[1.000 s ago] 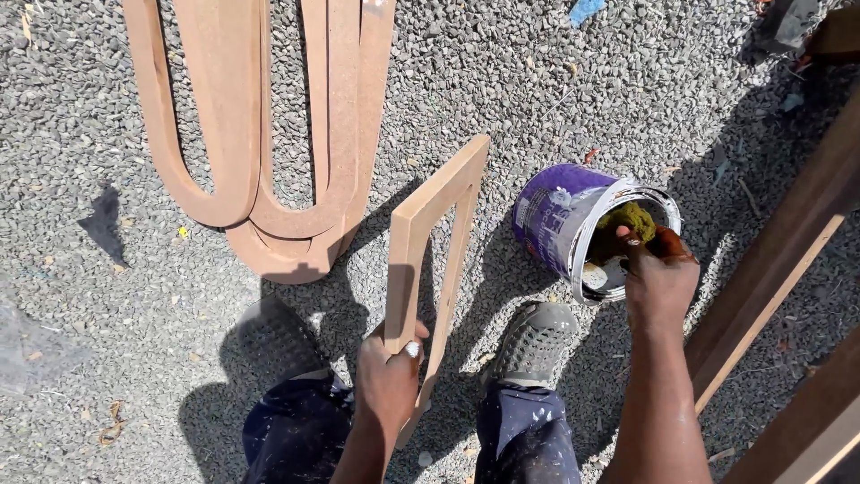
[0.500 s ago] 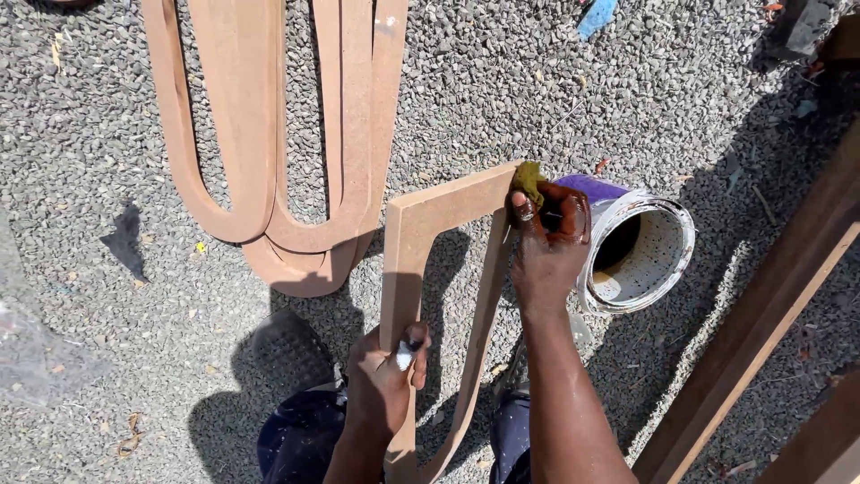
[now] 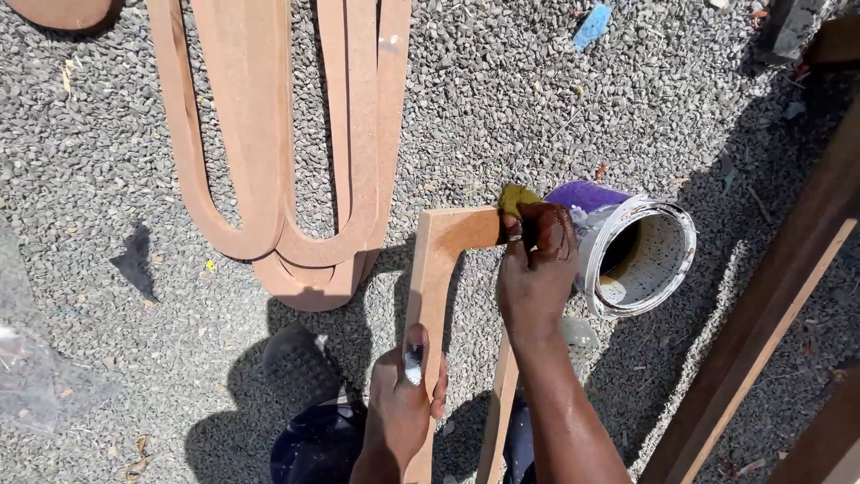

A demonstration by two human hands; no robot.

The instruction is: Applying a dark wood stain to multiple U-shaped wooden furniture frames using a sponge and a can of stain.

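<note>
A light brown wooden frame (image 3: 437, 269) stands on edge between my legs over the gravel. My left hand (image 3: 403, 403) grips its left rail low down, thumb on the face. My right hand (image 3: 536, 269) presses a yellow-green stained cloth (image 3: 516, 201) against the right end of the frame's top rail. Just right of that hand lies a purple and white paint can (image 3: 638, 253), tipped on its side with its open mouth facing me.
Several curved U-shaped wooden strips (image 3: 296, 170) lie flat on the gravel (image 3: 537, 99) at upper left. Long dark wooden beams (image 3: 770, 305) run diagonally along the right edge. My dark shoe (image 3: 300, 358) rests left of the frame. A blue scrap (image 3: 593, 25) lies farther off.
My right hand left the can's mouth with the cloth and came left onto the frame's top rail. The frame has turned so its face shows more squarely. My left hand kept its grip.
</note>
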